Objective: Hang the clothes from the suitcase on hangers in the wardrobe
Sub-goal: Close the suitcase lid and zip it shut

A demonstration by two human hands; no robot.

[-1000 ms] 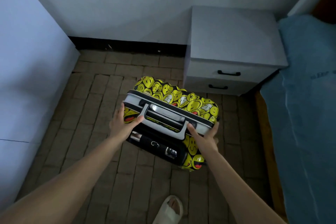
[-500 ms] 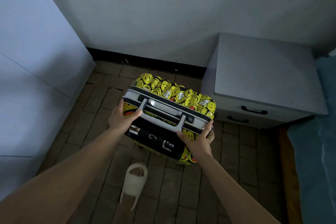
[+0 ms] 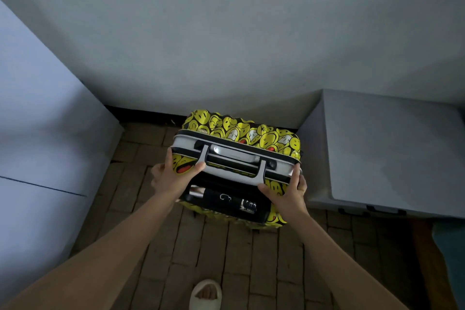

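**Suitcase held at both top corners, standing closed on brick floor**

The suitcase point(image 3: 241, 156), yellow with a smiley-face print, stands upright on the brick floor point(image 3: 141, 199) at the centre of view, zipped closed, its grey top handle point(image 3: 235, 162) folded down. Its far side sits close to the white wall point(image 3: 226, 45) at 12 o'clock.

The left hand point(image 3: 173, 176) grips the suitcase's top corner at 9 o'clock, thumb on top and fingers curled round the side. The right hand point(image 3: 286, 194) grips the opposite corner at 3 o'clock, thumb on the near face and fingers wrapped over the edge.

A grey bedside cabinet point(image 3: 392, 148) stands at 3 o'clock, just beside the suitcase. A pale panel point(image 3: 45, 138) fills the 9 o'clock side. A foot in a white slipper point(image 3: 206, 294) shows at 6 o'clock.
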